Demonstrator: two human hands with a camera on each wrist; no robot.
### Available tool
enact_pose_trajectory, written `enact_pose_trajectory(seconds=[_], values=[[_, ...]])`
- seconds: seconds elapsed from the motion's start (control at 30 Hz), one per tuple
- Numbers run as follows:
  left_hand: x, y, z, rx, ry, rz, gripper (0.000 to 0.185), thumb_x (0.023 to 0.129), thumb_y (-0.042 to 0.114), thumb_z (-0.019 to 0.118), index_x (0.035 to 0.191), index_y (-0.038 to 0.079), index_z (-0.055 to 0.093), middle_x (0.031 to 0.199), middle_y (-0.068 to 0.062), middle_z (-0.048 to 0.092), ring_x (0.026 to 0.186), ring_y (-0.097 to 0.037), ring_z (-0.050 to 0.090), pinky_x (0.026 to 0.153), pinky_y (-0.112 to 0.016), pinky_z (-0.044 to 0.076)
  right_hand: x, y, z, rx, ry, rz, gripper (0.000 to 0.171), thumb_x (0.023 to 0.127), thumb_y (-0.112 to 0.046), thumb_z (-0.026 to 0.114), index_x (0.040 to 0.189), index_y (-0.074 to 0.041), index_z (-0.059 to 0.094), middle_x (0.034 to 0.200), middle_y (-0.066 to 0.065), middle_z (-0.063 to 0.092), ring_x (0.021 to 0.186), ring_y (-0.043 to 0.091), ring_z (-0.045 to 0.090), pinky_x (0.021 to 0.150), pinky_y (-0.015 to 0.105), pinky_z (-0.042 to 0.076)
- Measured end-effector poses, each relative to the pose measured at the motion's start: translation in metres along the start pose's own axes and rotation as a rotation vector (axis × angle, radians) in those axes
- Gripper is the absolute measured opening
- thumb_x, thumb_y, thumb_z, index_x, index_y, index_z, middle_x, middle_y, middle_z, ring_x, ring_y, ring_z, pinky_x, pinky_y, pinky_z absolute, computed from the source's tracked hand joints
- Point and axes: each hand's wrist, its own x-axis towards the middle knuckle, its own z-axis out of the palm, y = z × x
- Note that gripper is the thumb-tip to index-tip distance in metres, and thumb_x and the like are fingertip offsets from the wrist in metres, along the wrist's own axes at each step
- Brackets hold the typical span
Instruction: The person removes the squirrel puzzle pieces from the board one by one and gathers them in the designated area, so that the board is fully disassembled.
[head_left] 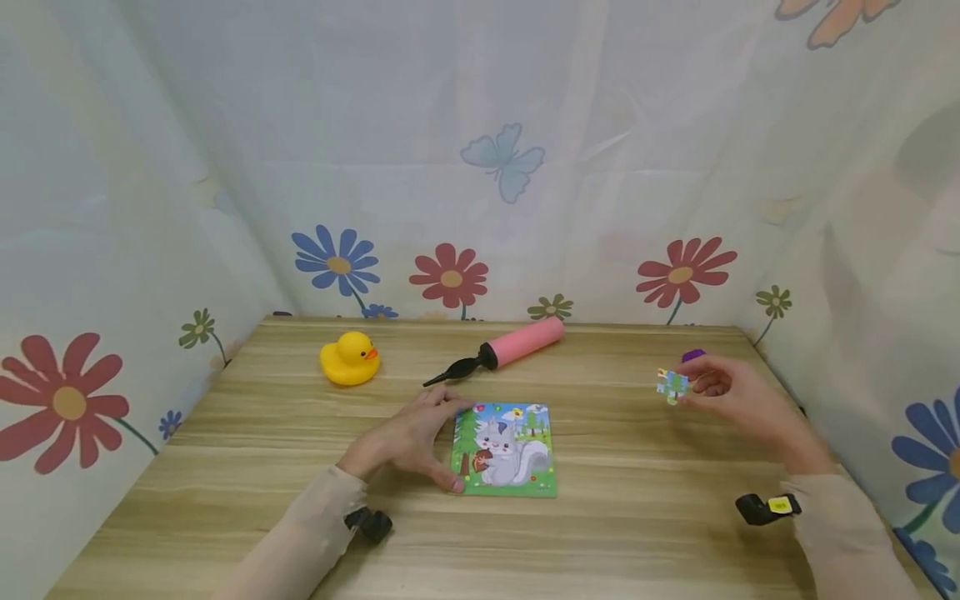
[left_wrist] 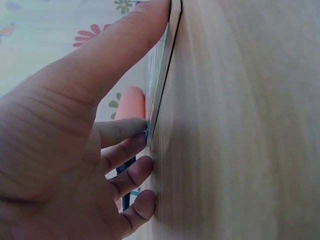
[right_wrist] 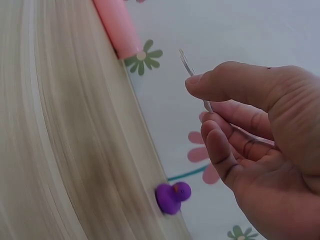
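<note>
A square jigsaw puzzle (head_left: pixel 504 450) with a grey squirrel picture lies flat on the wooden table. My left hand (head_left: pixel 412 442) rests at its left side, thumb on the lower left edge and index finger at the upper left corner. Seen from the left wrist, the puzzle (left_wrist: pixel 165 70) is edge-on, and the left hand's (left_wrist: pixel 75 145) other fingers touch the tabletop. Off to the right, my right hand (head_left: pixel 731 396) pinches a small jigsaw piece (head_left: pixel 672 385) with a tree print, raised above the table. In the right wrist view that piece (right_wrist: pixel 187 64) appears edge-on between thumb and fingers.
A yellow rubber duck (head_left: pixel 350 359) stands at the back left. Behind the puzzle lies a pink hand pump (head_left: pixel 525 342) with a black nozzle. A small purple duck (right_wrist: pixel 170 197) sits near the back right edge. Flowered cloth (head_left: pixel 375 100) surrounds the table.
</note>
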Motion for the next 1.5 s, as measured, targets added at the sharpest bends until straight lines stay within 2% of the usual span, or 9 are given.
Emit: enact_pose_trajectory(seconds=[0.2, 0.37, 0.5, 0.67, 0.87, 1.2, 1.5], values=[[0.0, 0.002, -0.001, -0.002, -0.011, -0.007, 0.126, 0.068, 0.057, 0.106, 0.169, 0.013, 0.047, 0.159, -0.009, 0.043, 0.148, -0.032, 0.039, 0.127, -0.059, 0.04, -0.012, 0.015, -0.016, -0.027, -0.005, 0.025, 0.042, 0.101, -0.016, 0.085, 0.138, 0.0, 0.071, 0.121, 0.017, 0.071, 0.099, 0.016, 0.063, 0.08, 0.024, 0.057], [-0.001, 0.003, -0.003, 0.001, -0.019, -0.016, 0.125, 0.068, 0.055, 0.107, 0.169, 0.014, 0.046, 0.158, -0.008, 0.043, 0.148, -0.032, 0.038, 0.127, -0.059, 0.04, -0.018, 0.029, -0.019, -0.046, -0.027, 0.02, 0.042, 0.101, -0.012, 0.083, 0.139, 0.002, 0.07, 0.124, 0.018, 0.071, 0.099, 0.012, 0.064, 0.081, 0.024, 0.059], [-0.001, 0.003, -0.002, 0.015, -0.023, -0.024, 0.125, 0.068, 0.055, 0.107, 0.169, 0.013, 0.046, 0.162, -0.01, 0.041, 0.15, -0.034, 0.038, 0.127, -0.061, 0.039, -0.022, 0.042, -0.013, -0.022, -0.057, 0.031, 0.043, 0.101, -0.01, 0.083, 0.14, 0.002, 0.069, 0.125, 0.017, 0.072, 0.099, 0.01, 0.064, 0.082, 0.024, 0.058], [0.0, 0.004, -0.002, 0.023, -0.03, -0.037, 0.126, 0.068, 0.055, 0.107, 0.17, 0.014, 0.046, 0.163, -0.011, 0.04, 0.151, -0.035, 0.037, 0.128, -0.06, 0.038, -0.024, 0.055, 0.0, 0.03, -0.061, 0.005, 0.042, 0.099, -0.008, 0.084, 0.137, 0.004, 0.07, 0.116, 0.014, 0.073, 0.096, 0.01, 0.065, 0.08, 0.026, 0.058], [-0.001, 0.004, -0.002, 0.033, -0.034, -0.045, 0.127, 0.067, 0.056, 0.107, 0.171, 0.018, 0.044, 0.167, -0.009, 0.038, 0.154, -0.035, 0.034, 0.129, -0.061, 0.036, -0.023, 0.063, 0.012, 0.062, -0.081, -0.024, 0.043, 0.097, -0.007, 0.086, 0.136, 0.004, 0.072, 0.115, 0.013, 0.075, 0.095, 0.008, 0.067, 0.081, 0.026, 0.059], [-0.001, 0.005, -0.001, 0.023, -0.031, -0.054, 0.126, 0.067, 0.056, 0.107, 0.171, 0.019, 0.045, 0.167, -0.008, 0.038, 0.155, -0.035, 0.033, 0.13, -0.061, 0.035, -0.021, 0.068, 0.021, 0.092, -0.113, -0.012, 0.042, 0.097, -0.01, 0.086, 0.136, 0.0, 0.075, 0.109, 0.008, 0.072, 0.09, 0.012, 0.061, 0.075, 0.026, 0.052], [0.0, 0.003, 0.001, 0.019, -0.024, -0.067, 0.126, 0.067, 0.058, 0.107, 0.17, 0.019, 0.046, 0.164, -0.006, 0.039, 0.153, -0.033, 0.035, 0.129, -0.06, 0.037, -0.02, 0.068, 0.024, 0.081, -0.128, 0.001, 0.044, 0.097, -0.01, 0.086, 0.137, 0.0, 0.073, 0.111, 0.008, 0.069, 0.092, 0.013, 0.056, 0.076, 0.026, 0.05]])
